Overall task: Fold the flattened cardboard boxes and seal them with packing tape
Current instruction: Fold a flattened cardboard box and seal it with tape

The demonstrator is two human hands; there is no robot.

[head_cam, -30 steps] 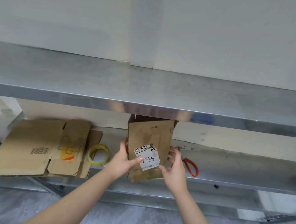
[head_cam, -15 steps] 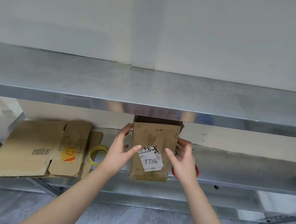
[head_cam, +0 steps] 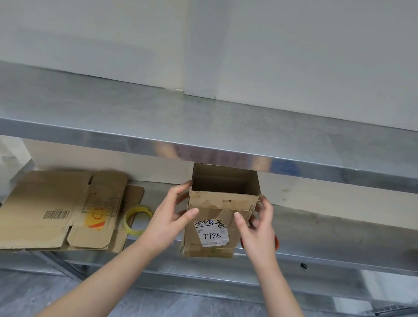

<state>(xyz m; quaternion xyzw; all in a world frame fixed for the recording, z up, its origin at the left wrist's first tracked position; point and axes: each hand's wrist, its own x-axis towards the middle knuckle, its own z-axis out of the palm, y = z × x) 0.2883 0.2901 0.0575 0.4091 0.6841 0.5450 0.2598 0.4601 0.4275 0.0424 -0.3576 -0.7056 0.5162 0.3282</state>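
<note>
A small brown cardboard box (head_cam: 219, 206) with a white label reading "7786" stands on the lower metal shelf (head_cam: 335, 249), its top open so I see inside. My left hand (head_cam: 170, 219) grips its left side, thumb on the front face. My right hand (head_cam: 260, 228) grips its right side in the same way. Flattened cardboard boxes (head_cam: 50, 208) lie stacked at the left of the shelf. A yellowish roll of packing tape (head_cam: 136, 219) lies between them and my left hand.
Orange-handled scissors (head_cam: 275, 242) lie mostly hidden behind my right hand. The upper metal shelf (head_cam: 206, 127) overhangs just above the box's top. A grey floor lies below, and a white wall rises behind.
The box went from tilted and partly flat to squared up and upright, its open top now visible. Both hands moved up from its lower part to its sides.
</note>
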